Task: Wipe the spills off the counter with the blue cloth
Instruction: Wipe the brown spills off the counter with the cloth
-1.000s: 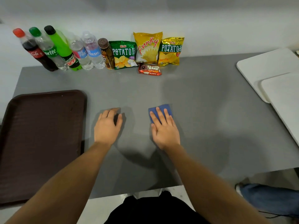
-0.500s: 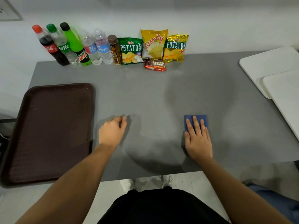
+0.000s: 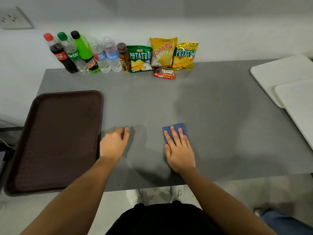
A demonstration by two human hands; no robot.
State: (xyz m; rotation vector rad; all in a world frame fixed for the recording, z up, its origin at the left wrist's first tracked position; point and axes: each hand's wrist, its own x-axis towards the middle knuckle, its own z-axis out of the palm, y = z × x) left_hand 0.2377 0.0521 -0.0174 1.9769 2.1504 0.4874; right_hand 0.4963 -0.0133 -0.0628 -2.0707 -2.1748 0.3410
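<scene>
So, right hand [image 3: 179, 150]: grip flat, fingers spread, pressing blue cloth [image 3: 176, 128] onto bench [image 3: 220, 126] for wiping.
Left hand [image 3: 113, 144]: loosely curled, empty, bracing beside it.

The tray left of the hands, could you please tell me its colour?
The tray is dark brown, seen in the head view.

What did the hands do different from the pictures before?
The right hand, flat on the blue cloth, slid it right along the counter, then back left toward the middle. The left hand stayed resting beside the brown tray, fingers curling in a little. Bottles and snack bags stayed lined up at the back.
</scene>
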